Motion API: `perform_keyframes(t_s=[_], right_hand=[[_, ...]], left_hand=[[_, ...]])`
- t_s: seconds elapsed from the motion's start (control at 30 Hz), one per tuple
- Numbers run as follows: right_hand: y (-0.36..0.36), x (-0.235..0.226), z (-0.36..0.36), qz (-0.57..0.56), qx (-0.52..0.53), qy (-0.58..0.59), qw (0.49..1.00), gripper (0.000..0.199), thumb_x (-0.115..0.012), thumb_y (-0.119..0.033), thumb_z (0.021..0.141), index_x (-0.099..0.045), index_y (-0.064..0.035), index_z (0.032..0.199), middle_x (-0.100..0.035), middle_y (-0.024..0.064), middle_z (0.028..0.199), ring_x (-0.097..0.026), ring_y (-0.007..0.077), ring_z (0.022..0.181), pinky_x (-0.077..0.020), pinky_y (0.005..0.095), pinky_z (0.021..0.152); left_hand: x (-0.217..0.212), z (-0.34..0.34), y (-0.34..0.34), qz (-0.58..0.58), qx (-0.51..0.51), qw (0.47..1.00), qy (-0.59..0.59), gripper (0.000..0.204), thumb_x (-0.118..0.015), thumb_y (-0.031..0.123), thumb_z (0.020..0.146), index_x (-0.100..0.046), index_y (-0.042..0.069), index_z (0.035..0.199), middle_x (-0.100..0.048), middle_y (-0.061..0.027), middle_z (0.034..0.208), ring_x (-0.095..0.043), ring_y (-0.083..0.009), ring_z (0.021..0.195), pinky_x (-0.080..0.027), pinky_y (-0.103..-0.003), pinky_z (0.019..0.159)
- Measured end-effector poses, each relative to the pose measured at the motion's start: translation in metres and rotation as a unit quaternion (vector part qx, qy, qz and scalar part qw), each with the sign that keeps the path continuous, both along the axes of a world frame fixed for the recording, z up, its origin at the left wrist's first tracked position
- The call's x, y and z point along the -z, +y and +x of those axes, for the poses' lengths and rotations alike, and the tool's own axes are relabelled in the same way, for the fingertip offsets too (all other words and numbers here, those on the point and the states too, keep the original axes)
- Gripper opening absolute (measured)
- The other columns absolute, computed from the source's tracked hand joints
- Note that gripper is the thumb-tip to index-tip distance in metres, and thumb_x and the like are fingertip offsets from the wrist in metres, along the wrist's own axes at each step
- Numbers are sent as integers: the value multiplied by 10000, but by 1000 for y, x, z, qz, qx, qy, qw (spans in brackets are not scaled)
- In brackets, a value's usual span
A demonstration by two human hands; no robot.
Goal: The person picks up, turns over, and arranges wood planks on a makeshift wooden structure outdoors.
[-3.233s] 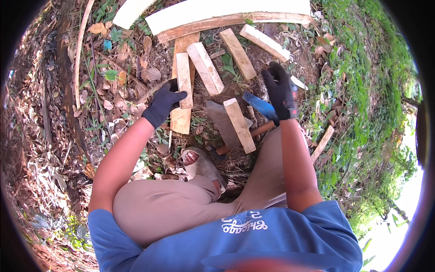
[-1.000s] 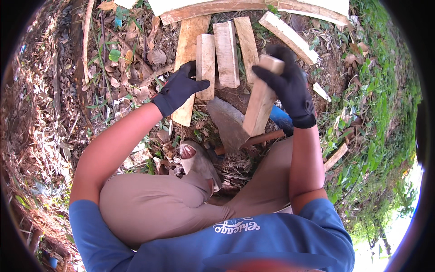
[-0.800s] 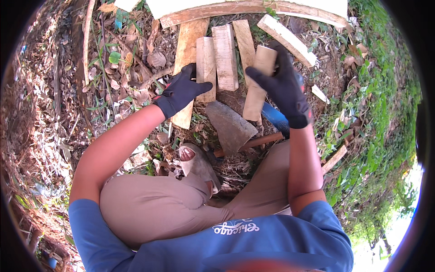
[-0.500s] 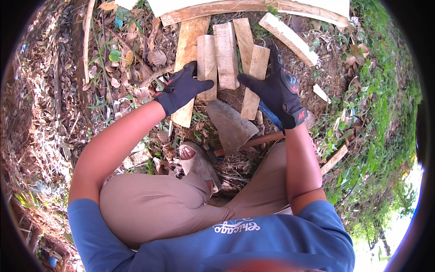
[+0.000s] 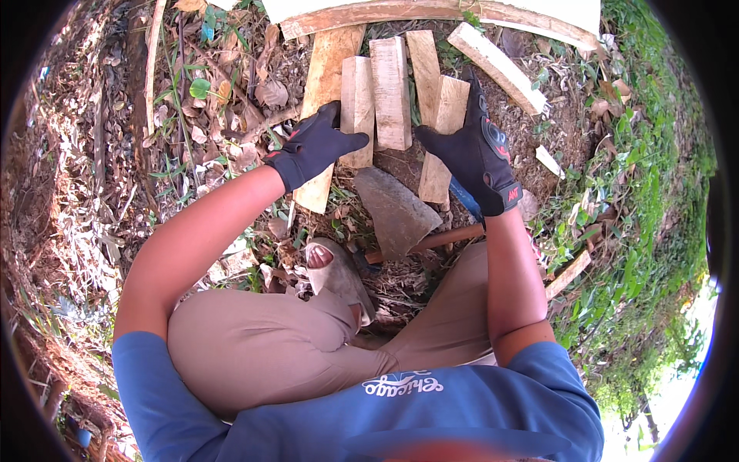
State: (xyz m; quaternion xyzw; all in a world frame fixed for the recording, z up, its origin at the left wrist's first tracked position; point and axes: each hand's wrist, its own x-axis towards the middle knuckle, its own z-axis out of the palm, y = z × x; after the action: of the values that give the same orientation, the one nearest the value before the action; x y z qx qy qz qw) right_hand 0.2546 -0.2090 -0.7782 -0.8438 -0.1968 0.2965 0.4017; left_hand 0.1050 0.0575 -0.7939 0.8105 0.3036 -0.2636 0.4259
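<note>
Four short wooden blocks lie side by side on the leaf-littered ground in a rough, uneven row in front of the seated person. The gloved left hand (image 5: 319, 145) is clamped on the left end block (image 5: 357, 104), thumb across it and fingers along its outer side. The gloved right hand (image 5: 468, 154) is clamped on the right end block (image 5: 452, 100), thumb on the inner side and fingers on the outer. Between them lie the tall middle block (image 5: 390, 92) and the slanting block (image 5: 422, 65), neither held. Progress is judged partial: the pieces are gathered, but their ends are not level, gaps show between some of them, and the right end block sits nearer the person than the slanting block. A fifth piece, the pale batten (image 5: 496, 68), lies apart at an angle, outside the row. The long plank (image 5: 326, 77) lies just left of the row. The grey flat piece (image 5: 392, 212) and the wooden handle (image 5: 446, 237) lie nearer the person, untouched.
</note>
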Motion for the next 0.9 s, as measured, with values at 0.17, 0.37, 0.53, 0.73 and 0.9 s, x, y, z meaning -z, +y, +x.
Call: perform_keyframes(t_s=[0.17, 0.37, 0.53, 0.73, 0.9], right_hand=[[0, -4, 2, -13, 14, 34, 999, 1256, -903, -384, 917, -133, -5, 1835, -788, 280, 1386, -807, 415, 1228, -640, 469, 1031], [2, -17, -1, -38, 6, -63, 997, 1070, -908, -391, 933, -386, 70, 1745, -742, 331, 1428, -791, 420, 1244, -628, 477, 1060], [18, -15, -9, 42, 48, -170, 983, 1105, -942, -456, 933, -396, 58, 1744, -693, 333, 1520, -728, 438, 1372, -587, 486, 1137], [4, -16, -10, -56, -30, -122, 990, 1207, -967, -422, 905, -296, 26, 1804, -670, 296, 1592, -695, 443, 1433, -547, 481, 1205], [4, -10, -8, 27, -2, -13, 1000, 1157, -954, -347, 902, -317, 39, 1786, -669, 295, 1576, -732, 401, 1387, -606, 458, 1126]], left_hand=[[-2, 2, 1, -20, 0, 1000, -5, 1066, -897, 476, 968, -413, -116, 1711, -620, -292, 1642, -624, -356, 1512, -485, -445, 1261], [3, 1, -1, -33, -20, 999, -19, 978, -917, 395, 968, -465, -97, 1683, -675, -260, 1585, -661, -324, 1457, -506, -426, 1229], [2, 0, 0, -31, -29, 999, -18, 973, -919, 401, 973, -470, -82, 1688, -694, -252, 1554, -680, -311, 1416, -535, -424, 1192], [-7, -6, -2, -76, -68, 994, -34, 849, -873, 345, 1030, -497, -65, 1672, -695, -211, 1539, -691, -250, 1348, -579, -386, 1116], [1, 2, 2, -166, -150, 968, -114, 738, -893, 291, 1015, -590, -101, 1563, -774, -205, 1425, -747, -256, 1260, -582, -383, 1101]])
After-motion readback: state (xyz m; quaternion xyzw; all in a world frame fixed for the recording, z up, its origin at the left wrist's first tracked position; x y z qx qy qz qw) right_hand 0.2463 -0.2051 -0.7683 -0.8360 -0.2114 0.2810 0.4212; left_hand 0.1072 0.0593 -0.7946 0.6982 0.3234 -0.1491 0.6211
